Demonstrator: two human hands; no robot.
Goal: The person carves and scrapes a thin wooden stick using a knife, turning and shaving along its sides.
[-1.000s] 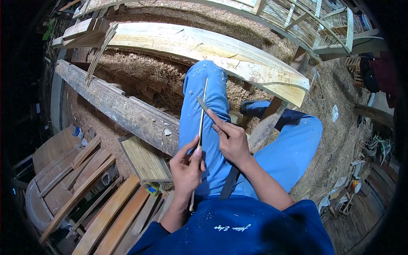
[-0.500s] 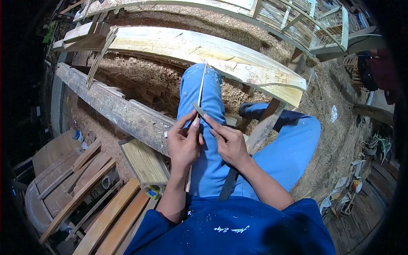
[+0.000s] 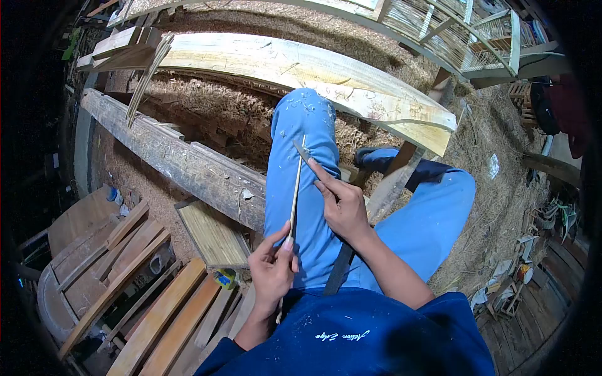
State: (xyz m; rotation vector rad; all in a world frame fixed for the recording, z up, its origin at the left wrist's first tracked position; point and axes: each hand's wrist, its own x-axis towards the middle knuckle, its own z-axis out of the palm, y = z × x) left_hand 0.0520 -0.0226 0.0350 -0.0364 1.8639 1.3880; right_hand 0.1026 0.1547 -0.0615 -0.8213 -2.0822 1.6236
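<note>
Thin pale strip [image 3: 295, 200] lies lengthwise over the blue trouser leg [image 3: 279, 182], pinched between thumb and fingers of the left hand [image 3: 273, 266]. Right hand [image 3: 345, 210] curls around a knife [image 3: 301, 151], forefinger along the blade, which crosses the strip near its far end. Curled shavings [image 3: 308, 105] on the knee suggest paring is partly done; how much remains is too fine to tell.

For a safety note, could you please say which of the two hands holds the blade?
The right hand grips the dark blade; the left hand pinches the thin strip.
</note>
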